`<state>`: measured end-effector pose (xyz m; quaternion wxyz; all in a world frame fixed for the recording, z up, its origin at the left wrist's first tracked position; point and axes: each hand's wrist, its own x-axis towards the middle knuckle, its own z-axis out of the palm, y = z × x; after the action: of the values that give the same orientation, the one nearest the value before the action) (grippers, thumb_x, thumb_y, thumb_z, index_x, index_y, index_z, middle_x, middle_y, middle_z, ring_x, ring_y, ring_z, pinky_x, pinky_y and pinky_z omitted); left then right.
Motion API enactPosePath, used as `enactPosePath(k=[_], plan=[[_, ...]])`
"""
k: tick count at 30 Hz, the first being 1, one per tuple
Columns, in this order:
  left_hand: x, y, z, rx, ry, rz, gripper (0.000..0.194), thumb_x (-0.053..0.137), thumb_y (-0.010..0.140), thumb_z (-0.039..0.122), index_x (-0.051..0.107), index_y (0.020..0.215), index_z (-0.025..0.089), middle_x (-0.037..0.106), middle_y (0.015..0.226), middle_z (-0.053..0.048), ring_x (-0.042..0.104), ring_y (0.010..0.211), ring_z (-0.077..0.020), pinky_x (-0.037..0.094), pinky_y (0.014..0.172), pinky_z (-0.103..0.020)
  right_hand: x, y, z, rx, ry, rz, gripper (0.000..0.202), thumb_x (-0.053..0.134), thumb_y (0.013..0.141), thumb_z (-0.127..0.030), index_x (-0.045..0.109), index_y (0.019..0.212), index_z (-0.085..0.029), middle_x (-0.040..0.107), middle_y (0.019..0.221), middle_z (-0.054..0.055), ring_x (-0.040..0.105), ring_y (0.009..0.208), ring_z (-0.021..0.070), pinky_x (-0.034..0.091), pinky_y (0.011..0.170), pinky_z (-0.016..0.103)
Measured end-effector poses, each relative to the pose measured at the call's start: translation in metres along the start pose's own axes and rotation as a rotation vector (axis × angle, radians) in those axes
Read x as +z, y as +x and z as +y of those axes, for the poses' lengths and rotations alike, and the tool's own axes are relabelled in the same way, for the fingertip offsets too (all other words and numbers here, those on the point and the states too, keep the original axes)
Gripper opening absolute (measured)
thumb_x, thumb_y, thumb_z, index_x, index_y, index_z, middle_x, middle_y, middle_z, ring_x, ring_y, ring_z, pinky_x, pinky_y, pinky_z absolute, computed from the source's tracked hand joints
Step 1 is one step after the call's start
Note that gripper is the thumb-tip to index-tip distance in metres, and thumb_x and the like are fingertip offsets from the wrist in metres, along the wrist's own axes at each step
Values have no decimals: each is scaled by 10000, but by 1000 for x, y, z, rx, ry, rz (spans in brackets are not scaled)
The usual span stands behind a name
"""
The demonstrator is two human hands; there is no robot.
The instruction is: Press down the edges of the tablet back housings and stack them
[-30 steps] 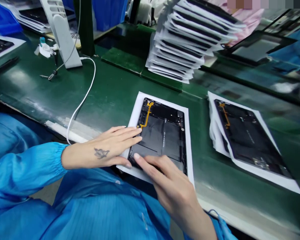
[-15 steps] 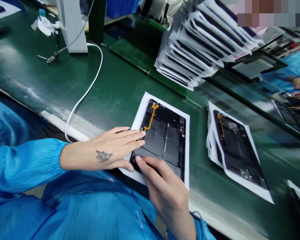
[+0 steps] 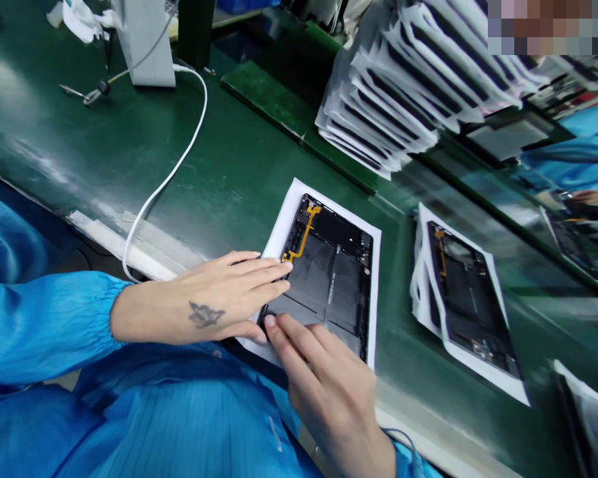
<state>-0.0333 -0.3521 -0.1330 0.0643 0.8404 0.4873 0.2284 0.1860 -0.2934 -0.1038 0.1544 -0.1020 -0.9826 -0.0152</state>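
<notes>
Green work surface (image 3: 239, 179) all across the frame, blurry workshop clutter behind, tall stack of dark panels and white sheets (image 3: 393, 99) in the upper right. Opened dark device (image 3: 323, 279) around the centre, lying on a white sheet (image 3: 283, 222), orange strip (image 3: 307, 238) down its left side

Biggest change since a second ago: right hand (image 3: 331, 378) nudged a touch further into the lower left corner of the device, plus a small dark patch (image 3: 264, 317) at the fingertips, not obvious back then. Left hand (image 3: 229, 292) in pretty much the same pose, laid flat with fingers loosely spread over the device's left edge, no hold on anything. Reads to me as fiddly work on that one corner, still going on, with the other hand just for steadying

Now the murky bits. Right fingers bunched close together, but grip hidden from this angle, so no way to say pinching or just pressing, or even loose piece vs part of the device. Bottom of the device mostly covered by that same hand. Second device (image 3: 471, 292) at right, too smeared for detail. Pale stand (image 3: 147, 53) chopped off at the top, white cable (image 3: 167, 182) lost behind the left forearm. Blurred blue sleeve (image 3: 563, 156) of another person near the right edge, and a pile (image 3: 578, 411) in the lower right, too cut off to name
</notes>
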Motion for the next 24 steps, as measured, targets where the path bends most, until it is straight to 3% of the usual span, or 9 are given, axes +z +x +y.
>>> enactPosePath(k=[5,10,19,22,24], plan=[[-1,0,-2,-2,-1,-3,542,561,1015,420,472,1436,89,438,1568,-176,398,1484,-259,329,1214,-406,-7,11,9,-107,-50,-92,278,451,1039,-146,710,940,-162,758,980,75,542,656,142,400,556,311],[1,-1,-2,17,35,14,528,531,1026,444,486,1414,89,474,1542,-182,437,1460,-262,346,1198,-397,1,5,18,-58,131,-15,285,393,1048,-117,676,1074,-118,741,975,90,605,752,148,447,607,282],[1,1,-3,30,22,-10,565,523,1021,456,473,1426,67,457,1549,-203,411,1474,-283,362,1198,-422,-5,14,10,-121,-50,-101,316,412,1044,-140,697,910,-171,742,890,51,562,665,147,408,552,316],[0,-2,-1,9,30,-9,602,513,1025,456,423,1476,67,429,1568,-205,402,1478,-295,364,1204,-455,-6,4,16,-44,71,31,314,388,1031,-93,692,1066,-167,745,951,66,621,723,148,473,594,289],[-1,-8,1,-32,10,34,569,499,1037,424,410,1498,102,422,1576,-192,405,1475,-298,395,1186,-467,-11,-9,13,117,102,205,343,464,992,-61,661,1226,-216,733,1004,73,650,789,165,511,657,295]])
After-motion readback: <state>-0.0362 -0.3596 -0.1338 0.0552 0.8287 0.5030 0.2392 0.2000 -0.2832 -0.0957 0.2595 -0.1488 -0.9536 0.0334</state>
